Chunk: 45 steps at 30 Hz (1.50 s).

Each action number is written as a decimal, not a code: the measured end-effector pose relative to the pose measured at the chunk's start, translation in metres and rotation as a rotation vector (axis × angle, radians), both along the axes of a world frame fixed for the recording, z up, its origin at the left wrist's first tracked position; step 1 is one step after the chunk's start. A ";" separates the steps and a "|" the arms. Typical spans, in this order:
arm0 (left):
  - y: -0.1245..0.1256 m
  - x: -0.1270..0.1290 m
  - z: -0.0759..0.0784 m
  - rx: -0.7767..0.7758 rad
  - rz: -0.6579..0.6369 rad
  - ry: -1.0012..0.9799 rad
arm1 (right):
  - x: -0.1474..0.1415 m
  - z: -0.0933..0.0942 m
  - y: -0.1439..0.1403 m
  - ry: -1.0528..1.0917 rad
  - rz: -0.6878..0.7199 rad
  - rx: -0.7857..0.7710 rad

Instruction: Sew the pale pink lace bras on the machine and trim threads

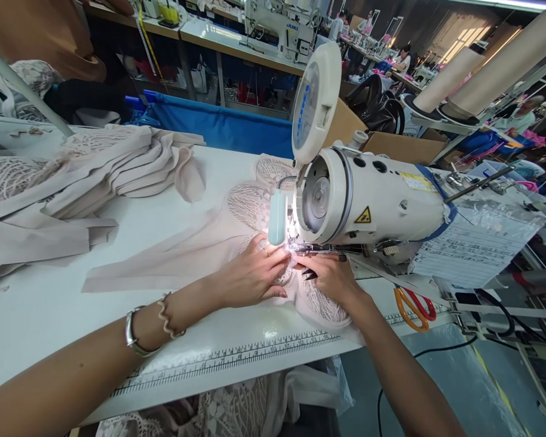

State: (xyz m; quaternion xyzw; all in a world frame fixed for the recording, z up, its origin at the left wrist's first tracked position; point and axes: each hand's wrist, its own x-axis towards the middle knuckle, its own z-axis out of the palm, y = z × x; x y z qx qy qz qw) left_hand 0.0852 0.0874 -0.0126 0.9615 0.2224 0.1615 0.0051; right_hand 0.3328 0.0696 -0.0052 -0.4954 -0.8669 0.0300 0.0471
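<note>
A pale beige lace bra point(248, 206) lies under the head of a white sewing machine point(382, 194), its long plain wing point(159, 261) spread to the left. My left hand point(252, 276) rests flat on the lace just left of the lit needle area, fingers stretched out. To the right of the needle, my right hand point(332, 278) presses the fabric with its forefinger. Small black pointed thread snips point(309, 274) show under its curled fingers, mostly hidden. A moulded lace cup point(325, 303) lies below that hand. The needle is hidden by glare and a pale green lamp point(277, 217).
Stacked beige bra pieces point(150, 161) lie at the left of the white table point(40, 328). A printed ruler point(236, 352) runs along its front edge. Orange-handled scissors point(409, 309) lie right, beside red handles. More lace fabric point(236, 406) sits below the edge. People work far behind.
</note>
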 end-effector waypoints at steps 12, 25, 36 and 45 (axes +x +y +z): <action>0.002 0.002 -0.002 -0.069 0.037 -0.053 | 0.010 0.008 -0.002 -0.035 -0.042 0.019; -0.003 0.005 -0.002 -0.048 0.009 -0.059 | 0.021 -0.007 -0.025 -0.006 0.176 0.280; 0.002 0.003 -0.004 -0.063 0.029 -0.066 | 0.011 -0.002 -0.013 -0.025 0.067 0.139; 0.009 0.002 -0.005 -0.077 0.118 -0.042 | 0.003 0.001 -0.002 0.022 -0.036 0.030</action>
